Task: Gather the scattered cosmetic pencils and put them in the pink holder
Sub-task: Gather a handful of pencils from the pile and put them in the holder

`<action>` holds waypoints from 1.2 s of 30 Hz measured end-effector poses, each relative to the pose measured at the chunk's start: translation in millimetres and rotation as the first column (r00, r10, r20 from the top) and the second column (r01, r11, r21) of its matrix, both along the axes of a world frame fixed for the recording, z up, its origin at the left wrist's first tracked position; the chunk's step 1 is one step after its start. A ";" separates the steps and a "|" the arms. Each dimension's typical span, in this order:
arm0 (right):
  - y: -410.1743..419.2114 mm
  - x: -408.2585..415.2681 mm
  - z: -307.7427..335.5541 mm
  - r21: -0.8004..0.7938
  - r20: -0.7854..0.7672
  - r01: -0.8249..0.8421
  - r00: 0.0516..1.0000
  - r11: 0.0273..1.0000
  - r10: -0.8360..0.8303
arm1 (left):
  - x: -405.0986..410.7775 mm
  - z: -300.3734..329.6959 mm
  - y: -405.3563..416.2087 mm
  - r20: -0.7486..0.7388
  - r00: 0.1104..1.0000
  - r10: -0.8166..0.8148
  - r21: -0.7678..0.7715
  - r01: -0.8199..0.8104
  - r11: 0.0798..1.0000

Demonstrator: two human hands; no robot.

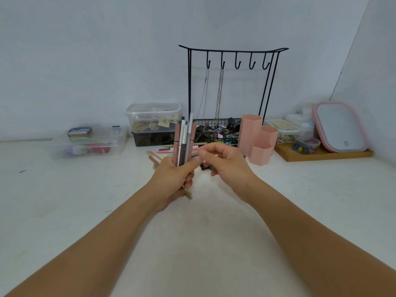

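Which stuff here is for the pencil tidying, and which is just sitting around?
For the job:
- bundle of pencils gripped upright in the left hand
- right hand, fingers curled beside the bundle
- loose pencils on the table
- pink holder

Just lying about:
- black hook stand with chains
- clear boxes
- pink-rimmed mirror

I see a bunch of slim cosmetic pencils (183,144), pink, brown, white and grey, standing upright off the desk. More pink and beige loose pencils (162,151) lie scattered flat behind. The pink plastic holder of three hexagonal tubes (258,139) stands upright to the right.
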State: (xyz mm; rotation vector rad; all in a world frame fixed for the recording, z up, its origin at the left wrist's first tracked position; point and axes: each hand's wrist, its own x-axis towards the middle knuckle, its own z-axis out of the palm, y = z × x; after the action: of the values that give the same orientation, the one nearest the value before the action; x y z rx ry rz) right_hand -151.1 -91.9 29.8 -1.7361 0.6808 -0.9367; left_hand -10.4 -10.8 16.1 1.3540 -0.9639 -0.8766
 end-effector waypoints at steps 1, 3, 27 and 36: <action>-6.7 -4.4 -1.8 -0.121 -0.067 0.080 0.994 0.989 -0.089 | 1.7 1.8 -1.1 -0.006 0.999 0.033 0.005 -0.033 0.999; -25.1 -17.7 -10.0 -0.434 -0.276 0.176 0.907 0.884 -0.317 | 6.8 5.0 -3.6 -0.040 0.996 0.074 0.016 -0.074 0.997; -36.2 -15.9 0.0 -0.296 -0.182 0.155 0.960 0.943 -0.215 | 5.4 4.6 -0.5 -0.185 0.983 0.008 -0.009 -0.010 1.000; 6.1 1.4 11.3 0.055 0.165 -0.097 0.982 0.994 0.087 | 0.8 0.3 3.1 -0.117 0.983 -0.141 -0.042 0.137 0.990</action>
State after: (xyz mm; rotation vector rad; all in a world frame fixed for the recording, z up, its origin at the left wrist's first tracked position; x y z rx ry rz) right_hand -149.7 -85.9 41.2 -1.6025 0.5136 -0.9705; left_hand -9.7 -7.6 16.4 1.2023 -0.9836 -1.0312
